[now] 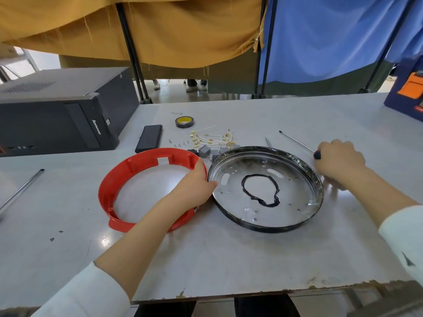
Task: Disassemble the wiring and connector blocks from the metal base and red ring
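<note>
Backdrop: mustard cloth (142, 30) and blue cloth (325, 37) hang behind my grey bench (229, 255), on black poles.
Metal base: the shiny round metal base (266, 188) lies flat on the bench right of centre, open side up, with a black loop-shaped mark in its middle.
Red ring: the red ring (128, 172) lies flat just left of the base; I cannot tell whether the two rims touch.
Left hand: my left hand (196, 186) reaches across the ring's right side, fingers curled over the base's left rim, gripping it.
Right hand: my right hand (338, 161) sits at the base's far right edge, fingers clenched round the black handle of a screwdriver (297, 143) whose shaft points away to the left.
Wiring: loose white wires with brass terminals (212, 139) lie on the bench beyond the ring and base, free of both.
Connector blocks: grey connector blocks (211, 152) sit clustered just behind the base's far rim.
Screws: small screws (180, 144) lie in a row left of the blocks.
Other items: a tape roll (183, 122), a black slab (149, 138), a black computer case (57, 115) at far left, a metal rod (21, 191) near the left edge.
</note>
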A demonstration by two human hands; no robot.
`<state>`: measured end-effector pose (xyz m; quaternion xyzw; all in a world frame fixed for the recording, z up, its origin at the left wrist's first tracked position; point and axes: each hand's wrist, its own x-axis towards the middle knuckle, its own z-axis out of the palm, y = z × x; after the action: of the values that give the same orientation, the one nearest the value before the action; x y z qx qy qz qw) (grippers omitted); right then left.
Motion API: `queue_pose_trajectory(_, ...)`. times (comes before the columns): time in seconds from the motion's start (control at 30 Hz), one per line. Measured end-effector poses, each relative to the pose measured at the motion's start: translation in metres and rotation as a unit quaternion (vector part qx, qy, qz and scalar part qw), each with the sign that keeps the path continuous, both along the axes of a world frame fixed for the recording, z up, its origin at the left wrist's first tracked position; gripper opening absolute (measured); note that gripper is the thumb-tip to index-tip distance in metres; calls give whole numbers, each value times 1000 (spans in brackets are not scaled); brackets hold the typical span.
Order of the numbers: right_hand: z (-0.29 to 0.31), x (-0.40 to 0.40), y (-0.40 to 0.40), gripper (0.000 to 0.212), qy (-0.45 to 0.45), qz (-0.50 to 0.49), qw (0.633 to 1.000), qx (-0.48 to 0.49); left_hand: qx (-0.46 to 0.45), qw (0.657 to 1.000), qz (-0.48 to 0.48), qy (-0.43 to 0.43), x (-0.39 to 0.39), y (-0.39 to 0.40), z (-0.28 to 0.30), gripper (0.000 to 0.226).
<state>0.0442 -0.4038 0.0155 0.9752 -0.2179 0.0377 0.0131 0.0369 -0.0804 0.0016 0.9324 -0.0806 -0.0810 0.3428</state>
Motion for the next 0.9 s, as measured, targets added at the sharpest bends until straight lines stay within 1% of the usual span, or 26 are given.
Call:
queue_pose_trajectory(0.1, 4, 12, -10, 25, 29, -31, 999, 3, 15, 1000, -2, 0, 4, 1, -1, 80)
queue_pose_trajectory(0.17, 6, 19, -19, 18, 48, -32, 998, 4, 20, 1000, -4, -2, 6, 2, -2, 80)
queue_pose_trajectory(0.2, 8, 23, -21, 21, 49, -27, 998, 20, 21, 1000, -4, -2, 6, 2, -3, 81)
queue_pose_trajectory(0.27, 10, 34, -21, 29, 45, -10, 996, 77, 22, 1000, -7, -3, 7, 2, -3, 81)
queue_pose_trajectory(0.37, 7, 49, -9, 32, 12, 12, 986, 168, 21, 1000, -10, -1, 9, 2, -3, 81)
queue_pose_trajectory(0.43, 4, 58, 2, 34, -10, 17, 977, 210, 24, 1000, -11, -1, 10, 4, -3, 81)
queue_pose_trajectory(0.63, 1, 73, 14, 33, -40, 18, 973, 225, 33, 999, -20, -1, 9, 5, 0, 81)
queue_pose_trajectory(0.73, -2, 73, 12, 37, -44, 16, 973, 228, 35, 999, -23, 2, 9, 5, 1, 82)
queue_pose_trajectory(0.9, -6, 69, 9, 44, -54, 34, 977, 205, 38, 999, -26, -2, 9, 4, 0, 81)
